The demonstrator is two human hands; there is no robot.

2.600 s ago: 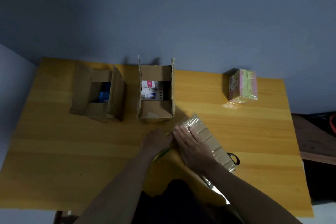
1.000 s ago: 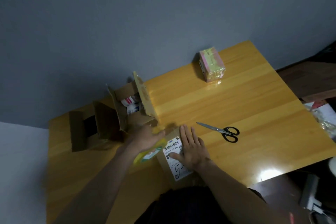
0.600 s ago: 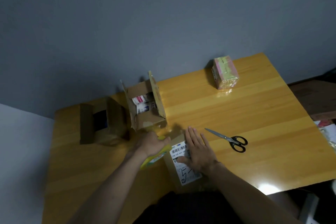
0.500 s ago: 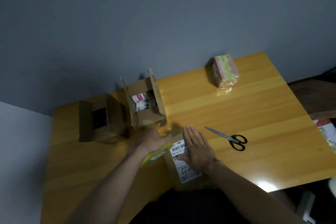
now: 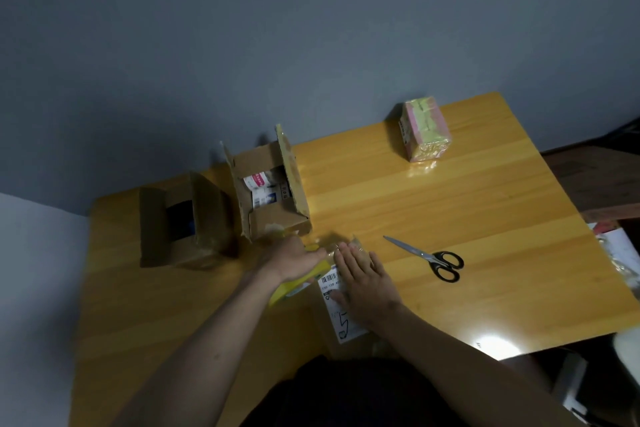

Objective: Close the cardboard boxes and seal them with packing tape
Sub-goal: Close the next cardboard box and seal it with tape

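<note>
Now a yellow tape dispenser [image 5: 298,282] is gripped by the left hand [image 5: 294,260]. The closed box [image 5: 341,319] (labelled) is pressed flat by the open-fingered right hand [image 5: 363,282]; scissors [image 5: 429,258] lie at its three o'clock.

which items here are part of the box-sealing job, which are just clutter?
In play: labelled box, yellow tape dispenser, left hand, right hand, two open boxes, scissors.
Lying about: pink-and-green wrapped pack.
</note>
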